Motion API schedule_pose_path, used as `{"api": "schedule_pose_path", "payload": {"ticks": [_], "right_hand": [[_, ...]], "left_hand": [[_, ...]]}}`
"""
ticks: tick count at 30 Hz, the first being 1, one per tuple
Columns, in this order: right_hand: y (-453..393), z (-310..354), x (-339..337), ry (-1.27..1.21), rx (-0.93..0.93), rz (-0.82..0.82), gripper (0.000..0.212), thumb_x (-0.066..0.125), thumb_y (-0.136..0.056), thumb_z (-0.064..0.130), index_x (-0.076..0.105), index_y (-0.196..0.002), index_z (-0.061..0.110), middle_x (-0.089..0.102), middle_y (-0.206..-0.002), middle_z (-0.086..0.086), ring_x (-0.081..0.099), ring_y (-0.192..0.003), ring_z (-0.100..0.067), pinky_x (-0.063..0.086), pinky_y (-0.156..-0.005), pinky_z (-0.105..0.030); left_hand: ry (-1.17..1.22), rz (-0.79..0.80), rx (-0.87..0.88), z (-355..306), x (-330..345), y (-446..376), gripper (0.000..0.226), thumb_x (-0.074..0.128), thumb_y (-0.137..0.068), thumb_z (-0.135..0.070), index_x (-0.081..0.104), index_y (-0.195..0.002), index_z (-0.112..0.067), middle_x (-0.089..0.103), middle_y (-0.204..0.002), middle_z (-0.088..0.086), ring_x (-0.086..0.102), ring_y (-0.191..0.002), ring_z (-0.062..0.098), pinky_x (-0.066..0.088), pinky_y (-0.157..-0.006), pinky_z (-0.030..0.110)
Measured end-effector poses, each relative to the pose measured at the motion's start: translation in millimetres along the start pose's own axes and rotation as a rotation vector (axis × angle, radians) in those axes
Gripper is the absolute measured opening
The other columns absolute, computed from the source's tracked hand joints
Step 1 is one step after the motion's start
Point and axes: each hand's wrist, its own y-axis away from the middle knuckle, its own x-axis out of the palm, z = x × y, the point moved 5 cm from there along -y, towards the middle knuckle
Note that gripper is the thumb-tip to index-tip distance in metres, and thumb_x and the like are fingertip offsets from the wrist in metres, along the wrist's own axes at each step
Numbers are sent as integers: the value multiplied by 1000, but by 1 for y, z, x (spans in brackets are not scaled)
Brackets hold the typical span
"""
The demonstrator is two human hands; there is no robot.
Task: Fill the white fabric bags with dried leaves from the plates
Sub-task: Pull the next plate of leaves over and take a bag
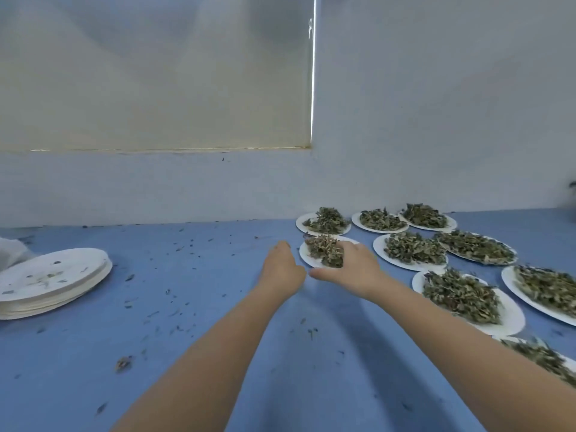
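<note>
A white plate (307,257) heaped with dried leaves (324,249) sits on the blue table, in the middle of the view. My right hand (352,268) lies over its near right side, fingers on the leaves and thumb at the near rim. My left hand (282,266) is just left of the plate, close to its rim, with its fingers curled away out of sight. A bit of white fabric (11,251) shows at the far left edge, behind a stack of empty plates (53,275).
Several more plates of dried leaves (411,249) stand in rows to the right, reaching the right edge. Leaf crumbs are scattered over the blue tabletop (193,291). A pale wall (187,188) closes off the back of the table.
</note>
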Motion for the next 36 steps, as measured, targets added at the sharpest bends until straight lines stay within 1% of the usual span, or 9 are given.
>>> {"api": "schedule_pose_path", "payload": {"ticks": [4, 8, 12, 18, 21, 23, 28, 32, 36], "right_hand": [[-25, -42, 5, -20, 127, 12, 110, 70, -56, 71, 29, -140, 13, 38, -140, -8, 32, -131, -28, 35, -105, -42], [-42, -59, 17, 25, 144, 12, 124, 70, -46, 78, 21, -142, 17, 37, -140, -10, 31, -131, -30, 32, -105, -42], [-54, -62, 24, 81, 187, -21, 135, 66, -41, 83, 6, -147, 25, 31, -146, -9, 24, -134, -31, 24, -105, -43], [-53, -60, 24, 51, 210, -138, 129, 65, -46, 83, 8, -147, 24, 34, -146, -6, 26, -133, -31, 24, -105, -42], [-44, -53, 19, 25, 177, -161, 132, 69, -46, 79, 6, -148, 23, 34, -146, -5, 24, -134, -31, 24, -106, -43], [-37, -43, 14, 9, 151, -167, 131, 71, -44, 78, 11, -146, 21, 39, -142, -5, 25, -131, -31, 26, -104, -42], [-16, -4, 6, 6, 92, -174, 118, 72, -47, 75, 22, -139, 21, 50, -127, -5, 34, -121, -30, 29, -95, -38], [12, 35, 7, 76, 24, -150, 120, 73, -48, 74, 19, -142, 21, 48, -129, -6, 35, -120, -30, 28, -93, -38], [53, 70, 18, 145, -32, -76, 123, 68, -51, 77, 16, -145, 18, 44, -131, -9, 34, -121, -31, 29, -94, -40]], "left_hand": [[30, 61, -2, -6, 27, -23, 38, 45, -87, 0, 40, -121, -16, 43, -135, 12, 49, -111, 28, 41, -86, 32], [51, 130, -105, -4, 43, -45, 51, 42, -88, -5, 29, -137, -13, 42, -136, 13, 44, -118, 29, 37, -86, 27], [-11, 114, -148, -3, 52, -56, 38, 37, -86, -5, 37, -124, -7, 49, -124, 15, 43, -117, 33, 40, -97, 41], [21, 32, -69, -3, 52, -49, 38, 45, -79, -3, 40, -117, -6, 52, -119, 14, 45, -113, 34, 41, -94, 43], [100, 16, -56, -1, 41, -39, 50, 43, -81, 1, 33, -129, -6, 49, -125, 14, 45, -115, 32, 40, -87, 32], [129, 13, -63, -1, 31, -32, 51, 40, -83, 3, 29, -132, -5, 51, -122, 15, 49, -110, 32, 42, -82, 34], [139, -15, -50, 1, -11, -8, 38, 39, -84, 3, 30, -112, -21, 55, -113, 13, 52, -99, 30, 44, -72, 33], [66, -35, -41, 13, -53, 24, 30, 46, -83, -1, 37, -107, -17, 48, -104, 4, 50, -84, 22, 40, -59, 26], [0, -53, -90, 35, -95, 68, 36, 49, -84, -5, 41, -117, -14, 48, -109, 3, 52, -94, 23, 45, -67, 29]]}}
